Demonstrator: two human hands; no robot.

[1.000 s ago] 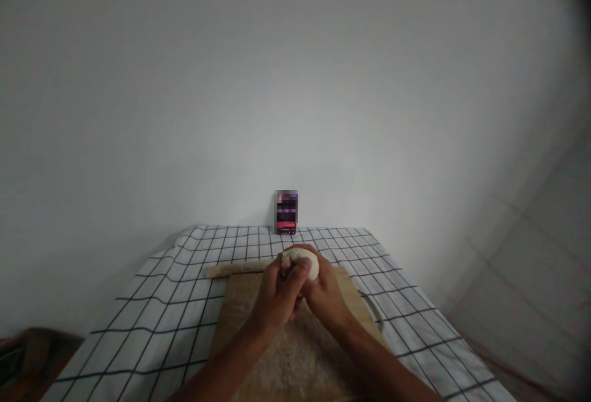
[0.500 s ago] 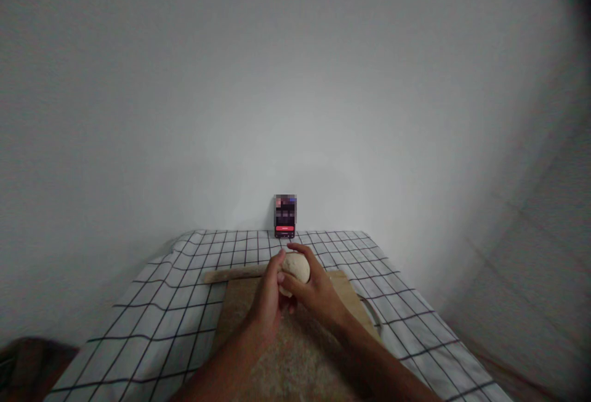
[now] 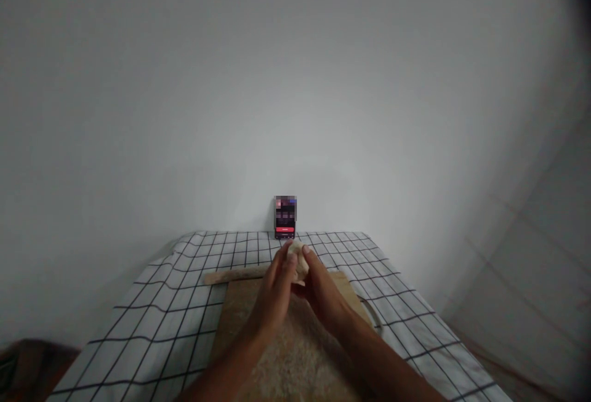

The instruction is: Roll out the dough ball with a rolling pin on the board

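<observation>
Now, dough: a small pale lump, held between both palms, apparently just above the far edge of the board, midway between its far corners.
Left hand: closed on the dough from the left side, its thumb pressed against the face nearest the wearer.
Right hand: closed on the dough from the right side, thumb resting on its upper part; the fingers underneath are hidden.
Pressure: probably best light and equal from both sides, as soft dough would likely flatten or crease under one hard thumb.
Turning: small, even turns between presses should work each side alike; any folded edges look best tucked under and pinched together.
Height: low over the floured-looking board seems wise, so a slip lands there and not on the checked cloth.
Wooden rod: lies along the board's far edge, reaching past the far left corner; elbows and wrists had better steer clear of it.
</observation>
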